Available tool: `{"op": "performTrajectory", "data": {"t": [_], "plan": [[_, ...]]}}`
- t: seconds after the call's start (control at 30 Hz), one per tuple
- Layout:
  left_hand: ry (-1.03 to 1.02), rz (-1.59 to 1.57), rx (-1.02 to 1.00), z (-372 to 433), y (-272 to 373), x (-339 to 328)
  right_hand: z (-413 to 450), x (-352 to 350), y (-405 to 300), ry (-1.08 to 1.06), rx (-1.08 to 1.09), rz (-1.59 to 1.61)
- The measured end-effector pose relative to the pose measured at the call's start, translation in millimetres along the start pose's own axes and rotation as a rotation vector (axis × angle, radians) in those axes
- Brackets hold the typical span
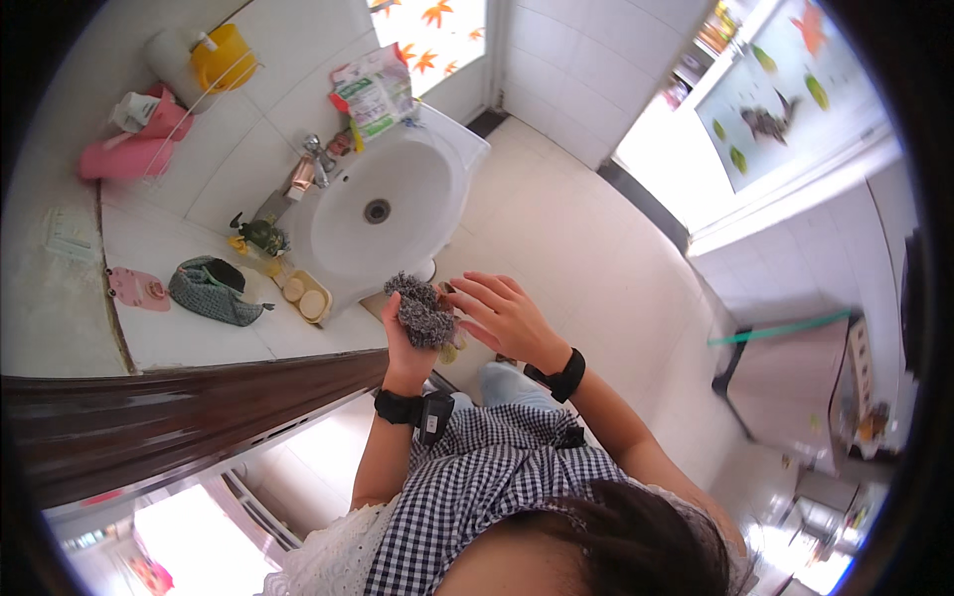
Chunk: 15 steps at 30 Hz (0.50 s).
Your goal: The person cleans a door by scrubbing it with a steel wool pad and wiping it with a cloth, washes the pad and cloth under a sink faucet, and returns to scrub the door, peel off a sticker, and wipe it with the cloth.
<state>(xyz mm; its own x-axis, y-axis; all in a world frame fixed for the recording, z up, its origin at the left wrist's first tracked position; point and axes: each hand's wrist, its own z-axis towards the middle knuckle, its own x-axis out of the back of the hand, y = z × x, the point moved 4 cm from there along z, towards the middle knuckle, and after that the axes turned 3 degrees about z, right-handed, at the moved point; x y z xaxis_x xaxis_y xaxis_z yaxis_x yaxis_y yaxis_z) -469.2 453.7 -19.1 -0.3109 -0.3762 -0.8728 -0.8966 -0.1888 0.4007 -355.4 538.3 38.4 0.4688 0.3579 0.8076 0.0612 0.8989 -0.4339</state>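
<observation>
A grey, curly, fuzzy bundle (421, 311) rests in my left hand (410, 361), with the thumb over its near-left side. My right hand (509, 313) is just to the right of it, fingers spread and fingertips close to the bundle. Whether they touch it I cannot tell. Between the bundle and those fingertips shows a small brown thing (446, 290), too covered to name. Something yellowish (449, 353) peeks out below the bundle, mostly hidden. Both hands are in front of the near edge of a white washbasin (402, 186).
On the tiled counter lie a grey knitted pouch (216, 294), a pink phone case (139, 289), a cream tray (309, 302) with round items and a dark pump bottle (261, 235). A chrome faucet (319, 160) and a plastic packet (376, 93) stand behind the basin. A covered appliance (786, 380) stands right.
</observation>
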Motion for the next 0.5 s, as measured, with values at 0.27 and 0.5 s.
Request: {"op": "performTrajectory", "data": {"t": [0.27,0.5], "plan": [[0.123,-0.067,-0.079,-1,55,36,49,-10,10,-0.041,-0.087,0.030],[0.338,-0.130,-0.058,-22,108,70,109,-54,1,-0.047,-0.169,0.104]]}}
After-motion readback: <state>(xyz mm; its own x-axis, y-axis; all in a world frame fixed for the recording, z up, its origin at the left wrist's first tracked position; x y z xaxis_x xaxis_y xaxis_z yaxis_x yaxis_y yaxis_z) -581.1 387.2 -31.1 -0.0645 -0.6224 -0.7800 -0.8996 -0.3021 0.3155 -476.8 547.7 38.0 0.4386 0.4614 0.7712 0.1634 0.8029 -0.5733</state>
